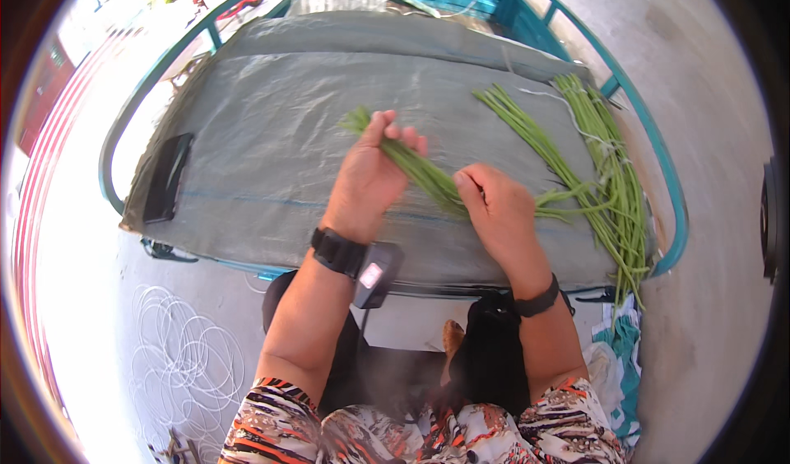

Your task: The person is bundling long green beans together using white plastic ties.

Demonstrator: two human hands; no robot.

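Observation:
A bunch of long green beans (pixel 426 172) lies across both of my hands, above the middle of a grey-covered cart bed (pixel 288 110). My left hand (pixel 372 167) is wrapped round the bunch near its left end, where the tips stick out past the thumb. Farther along, my right hand (pixel 500 209) closes on the same beans, and their loose ends trail out to the right. On the right side lies a thick pile of long beans (pixel 605 143), with white string (pixel 568 106) across it. A thinner row of beans (pixel 527 130) rests beside the pile.
Teal metal rails (pixel 642 135) edge the cart bed. A black phone-like slab (pixel 169 176) lies at its left edge. Loops of thin white cord (pixel 185 340) are on the floor at left. White and teal cloth (pixel 621 357) sits low on the right.

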